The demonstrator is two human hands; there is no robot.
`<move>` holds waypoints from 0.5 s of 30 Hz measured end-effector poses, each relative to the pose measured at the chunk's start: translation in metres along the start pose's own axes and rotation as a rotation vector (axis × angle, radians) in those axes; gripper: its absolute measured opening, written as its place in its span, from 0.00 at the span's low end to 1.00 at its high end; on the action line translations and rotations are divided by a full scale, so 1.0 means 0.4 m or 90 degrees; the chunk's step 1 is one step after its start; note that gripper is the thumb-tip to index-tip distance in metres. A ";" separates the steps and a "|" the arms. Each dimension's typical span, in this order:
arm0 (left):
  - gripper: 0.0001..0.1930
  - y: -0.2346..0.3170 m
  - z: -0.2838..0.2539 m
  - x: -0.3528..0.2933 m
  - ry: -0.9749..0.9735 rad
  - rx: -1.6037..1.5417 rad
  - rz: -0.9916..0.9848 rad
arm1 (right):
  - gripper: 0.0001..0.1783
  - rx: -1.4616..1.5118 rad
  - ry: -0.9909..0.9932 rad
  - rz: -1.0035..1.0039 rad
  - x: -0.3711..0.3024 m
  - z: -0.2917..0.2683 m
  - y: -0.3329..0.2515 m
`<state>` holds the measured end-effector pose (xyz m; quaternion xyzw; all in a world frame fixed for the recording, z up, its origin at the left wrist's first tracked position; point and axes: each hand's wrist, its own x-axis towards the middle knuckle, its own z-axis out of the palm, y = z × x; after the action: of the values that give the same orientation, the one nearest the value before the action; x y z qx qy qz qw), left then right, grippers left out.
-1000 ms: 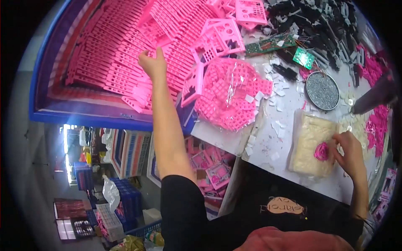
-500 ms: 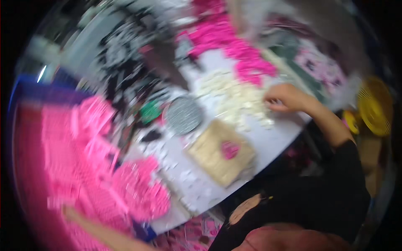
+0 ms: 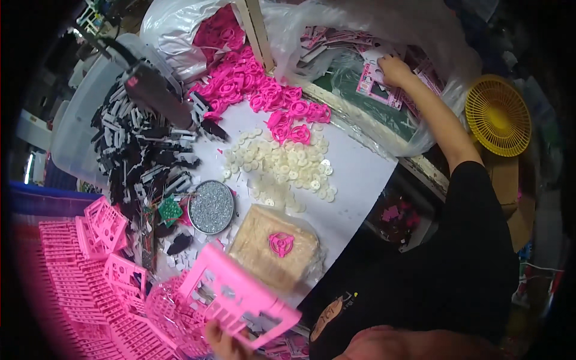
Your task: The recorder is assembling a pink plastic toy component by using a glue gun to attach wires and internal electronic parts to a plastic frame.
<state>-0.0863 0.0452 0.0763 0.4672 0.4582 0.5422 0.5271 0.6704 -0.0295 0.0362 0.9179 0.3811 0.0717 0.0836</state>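
Observation:
My left hand, at the lower edge, grips a pink plastic frame by its near side. The frame is tilted, with a large opening and slots, and hides part of the table's front edge. At the back right my right hand has its fingers closed at a printed pink-and-white card, among more such cards lying on clear plastic. On the table, a tan wrapped block carries a small round magenta part. Beside it stands a round dish of small silvery pieces.
Stacked pink frames fill a blue crate on the left. A dark hand tool hangs above black and grey parts. Cream discs and magenta parts lie mid-table. A yellow basket stands right.
My left hand has come right from the stacked frames and now holds a pink frame. My right hand has moved from the cream discs to the cards at the back right. The view has shifted.

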 end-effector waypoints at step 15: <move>0.21 -0.138 0.099 -0.099 -0.070 0.076 0.173 | 0.17 0.937 -0.202 -0.293 -0.200 -0.366 -0.172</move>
<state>-0.0390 0.0073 0.0265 0.5845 0.3926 0.5538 0.4444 0.5386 -0.0241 0.1593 0.6345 0.4948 -0.3502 -0.4795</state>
